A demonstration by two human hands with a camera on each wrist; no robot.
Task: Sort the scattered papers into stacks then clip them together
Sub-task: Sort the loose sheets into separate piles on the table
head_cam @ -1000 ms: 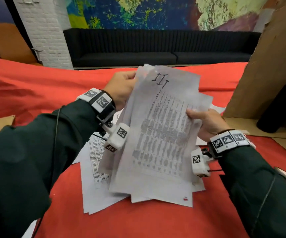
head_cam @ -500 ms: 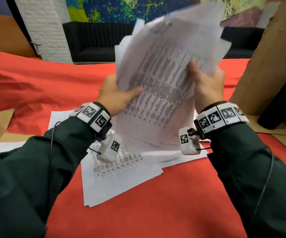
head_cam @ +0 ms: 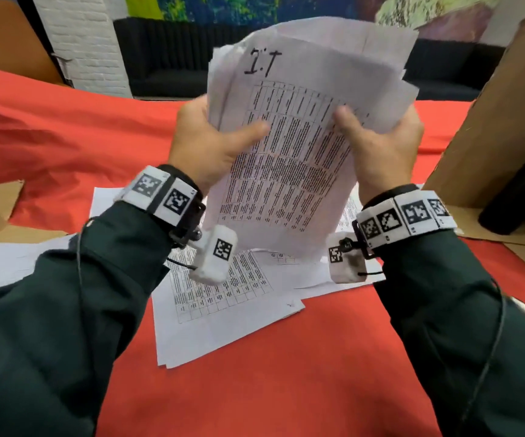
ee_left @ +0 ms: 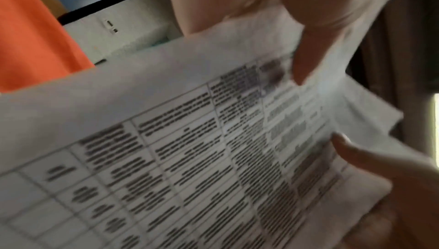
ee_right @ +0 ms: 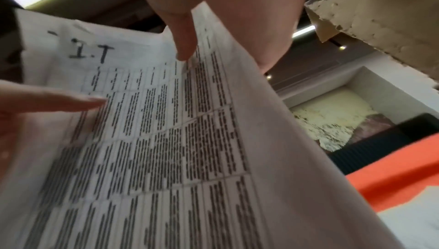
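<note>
Both hands held one uneven sheaf of papers (head_cam: pixel 299 159) upright above the middle of the red-covered table (head_cam: pixel 286 389), its long axis running up and slightly away from the person, the hand-marked top edge uppermost. The sheets in it could not be counted; their top edges fanned out of line. The left hand (head_cam: pixel 206 143) gripped the sheaf's left edge, thumb pressed across the printed table on the front sheet and fingers hidden behind. The right hand (head_cam: pixel 381 146) gripped the right edge the same way, thumb on the front.

Below the sheaf, a loose pile of printed sheets (head_cam: pixel 223 313) lay flat on the cloth, its sheets overlapping at different angles. One more sheet (head_cam: pixel 6 266) lay at the table's left edge. Bare red cloth lay open toward the near edge and the far left. A cardboard panel (head_cam: pixel 491 121) stood at the right edge, with a black cylinder (head_cam: pixel 519 190) leaning beside it.
</note>
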